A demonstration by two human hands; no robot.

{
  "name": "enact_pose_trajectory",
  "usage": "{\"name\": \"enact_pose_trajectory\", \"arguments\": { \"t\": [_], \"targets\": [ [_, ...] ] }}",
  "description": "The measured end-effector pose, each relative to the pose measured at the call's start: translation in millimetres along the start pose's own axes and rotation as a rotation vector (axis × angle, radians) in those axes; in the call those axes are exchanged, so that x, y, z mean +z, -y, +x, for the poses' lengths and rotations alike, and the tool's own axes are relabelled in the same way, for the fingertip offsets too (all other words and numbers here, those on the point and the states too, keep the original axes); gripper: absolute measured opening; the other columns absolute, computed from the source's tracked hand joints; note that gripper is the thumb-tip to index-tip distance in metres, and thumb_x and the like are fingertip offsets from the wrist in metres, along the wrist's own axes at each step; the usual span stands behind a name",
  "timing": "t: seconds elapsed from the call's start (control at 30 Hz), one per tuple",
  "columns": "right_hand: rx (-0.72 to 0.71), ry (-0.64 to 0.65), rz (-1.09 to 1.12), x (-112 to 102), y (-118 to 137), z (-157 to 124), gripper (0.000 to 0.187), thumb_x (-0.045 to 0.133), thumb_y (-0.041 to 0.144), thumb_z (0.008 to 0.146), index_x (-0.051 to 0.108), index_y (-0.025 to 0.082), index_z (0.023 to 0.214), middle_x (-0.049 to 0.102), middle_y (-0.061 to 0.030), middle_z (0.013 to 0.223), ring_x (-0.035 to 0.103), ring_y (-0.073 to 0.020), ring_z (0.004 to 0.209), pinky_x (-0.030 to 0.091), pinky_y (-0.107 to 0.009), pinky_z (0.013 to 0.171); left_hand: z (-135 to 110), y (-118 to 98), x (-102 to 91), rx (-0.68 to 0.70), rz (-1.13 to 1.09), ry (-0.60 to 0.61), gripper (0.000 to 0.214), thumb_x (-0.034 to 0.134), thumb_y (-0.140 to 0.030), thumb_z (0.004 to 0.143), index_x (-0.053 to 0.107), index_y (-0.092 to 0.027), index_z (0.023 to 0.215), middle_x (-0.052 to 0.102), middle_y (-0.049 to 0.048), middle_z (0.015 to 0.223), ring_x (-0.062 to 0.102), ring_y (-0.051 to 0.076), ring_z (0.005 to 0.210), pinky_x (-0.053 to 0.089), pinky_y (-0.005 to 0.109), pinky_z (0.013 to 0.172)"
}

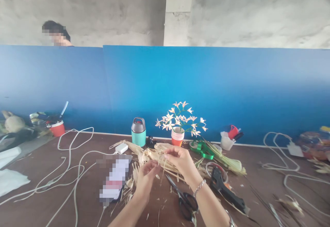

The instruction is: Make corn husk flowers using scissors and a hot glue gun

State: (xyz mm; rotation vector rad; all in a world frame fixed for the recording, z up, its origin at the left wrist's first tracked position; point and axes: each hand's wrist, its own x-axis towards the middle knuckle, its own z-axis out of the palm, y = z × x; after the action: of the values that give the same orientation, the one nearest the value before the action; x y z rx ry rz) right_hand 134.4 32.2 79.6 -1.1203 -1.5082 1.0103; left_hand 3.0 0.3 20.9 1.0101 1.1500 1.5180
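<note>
My left hand [146, 177] and my right hand [180, 160] are close together above the middle of the table, fingers pinched. Between them is a thin pale strip of dried husk [162, 163], its upper end in my right fingertips. The left fingertips are closed at its side, and the exact grip there is too small to make out. Dried corn husks [139, 148] lie spread behind and beneath my hands. Black-handled scissors [183, 199] lie below my right wrist. A black glue gun [227, 191] rests to the right of that forearm.
Behind the husks stand a teal flask [138, 134] and stacked paper cups [177, 137] holding pale flowers [177, 118]. Green ribbon [202, 148] and a stalk bundle [225, 160] lie rightward. A phone [116, 179] and white cables [74, 175] are leftward. A blue partition [206, 79] closes the back; a person's head shows beyond.
</note>
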Motion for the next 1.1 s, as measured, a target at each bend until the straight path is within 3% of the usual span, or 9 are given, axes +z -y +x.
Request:
{"name": "enact_pose_trajectory", "arguments": {
  "t": [0.3,0.5,0.73,1.1],
  "targets": [
    [-0.155,0.028,-0.190,-1.6,-1.5,0.7,0.010,0.059,0.021,0.069,0.068,0.016,0.071,0.068,-0.0035,0.070,0.060,-0.0166,0.067,0.047,-0.027,0.064,-2.0,-1.3,1.5,-0.028,-0.068,0.032,0.026,0.072,-0.034,0.062,0.055,-0.017,0.054,0.054,-0.0027,0.059,0.046,0.010,0.054,0.038,0.019,0.052],
    [-0.175,0.029,-0.247,-0.9,-2.2,0.5,0.011,0.058,0.020,0.071,0.069,0.017,0.071,0.066,-0.0023,0.070,0.057,-0.0158,0.067,0.045,-0.026,0.064,-2.9,-1.3,1.8,-0.042,-0.048,0.058,0.027,0.072,-0.036,0.063,0.054,-0.017,0.055,0.051,-0.0049,0.056,0.042,0.008,0.049,0.035,0.018,0.049],
    [-0.196,0.001,-0.277,-3.0,-1.6,0.4,0.010,0.059,0.018,0.069,0.069,0.019,0.068,0.059,-0.0040,0.090,0.056,-0.0178,0.083,0.044,-0.028,0.072,-2.3,0.7,0.6,-0.020,-0.035,0.091,0.028,0.070,-0.036,0.065,0.053,-0.017,0.054,0.051,-0.0040,0.060,0.041,0.008,0.051,0.035,0.018,0.050],
    [-0.154,0.022,-0.267,-2.0,-0.5,-0.2,0.010,0.059,0.018,0.069,0.070,0.019,0.067,0.059,-0.0046,0.092,0.056,-0.0196,0.088,0.044,-0.029,0.074,-2.1,3.5,0.4,-0.031,-0.054,0.113,0.025,0.070,-0.033,0.066,0.053,-0.017,0.058,0.056,-0.0033,0.066,0.043,0.009,0.054,0.035,0.018,0.050]
  ]
}}
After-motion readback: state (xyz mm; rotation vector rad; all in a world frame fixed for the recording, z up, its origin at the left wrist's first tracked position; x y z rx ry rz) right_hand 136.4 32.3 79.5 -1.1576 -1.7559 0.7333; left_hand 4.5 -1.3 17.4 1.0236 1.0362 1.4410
